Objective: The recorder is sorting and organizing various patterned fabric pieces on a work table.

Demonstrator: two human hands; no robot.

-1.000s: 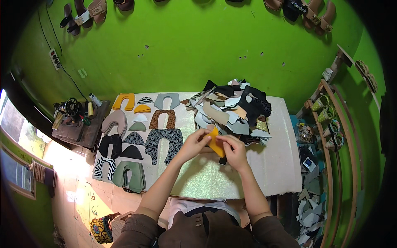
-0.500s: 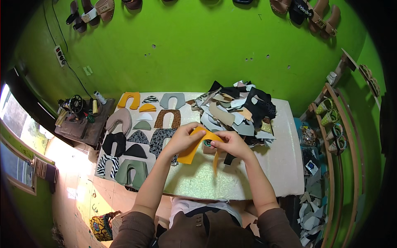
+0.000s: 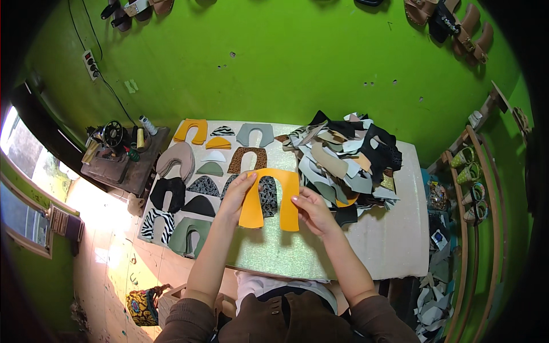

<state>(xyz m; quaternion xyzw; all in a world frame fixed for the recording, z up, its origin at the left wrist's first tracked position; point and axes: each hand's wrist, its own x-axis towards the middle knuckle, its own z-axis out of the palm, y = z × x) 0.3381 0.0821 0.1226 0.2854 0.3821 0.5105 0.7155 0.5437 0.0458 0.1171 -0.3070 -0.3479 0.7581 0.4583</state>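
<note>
Between my two hands, above the near part of the table, hangs a flat yellow U-shaped cut piece (image 3: 251, 208) with its arch up and its two legs down. My left hand (image 3: 235, 197) pinches the outer edge of its left leg near the arch. With thumb and fingers closed, my right hand (image 3: 314, 211) grips the right leg's outer edge. Behind the opening lies a dark patterned U-shaped piece (image 3: 267, 197), partly covered by the yellow one. A stack of matching yellow U-shaped pieces (image 3: 184, 130) lies at the table's far left, beside yellow half-round pieces (image 3: 218, 143).
Piled scraps (image 3: 337, 157) cover the table's far right. Rows of cut pieces, including a zebra-patterned one (image 3: 157, 224) and green ones (image 3: 189, 235), fill its left. A sewing machine (image 3: 111, 137) stands at left; a wooden sandal rack (image 3: 466, 194) at right.
The yellow piece, folded before with a thin strip dangling, is now spread flat as a U. The strip is gone from my right hand, and yellow shows in the scrap pile. The view has shifted.
</note>
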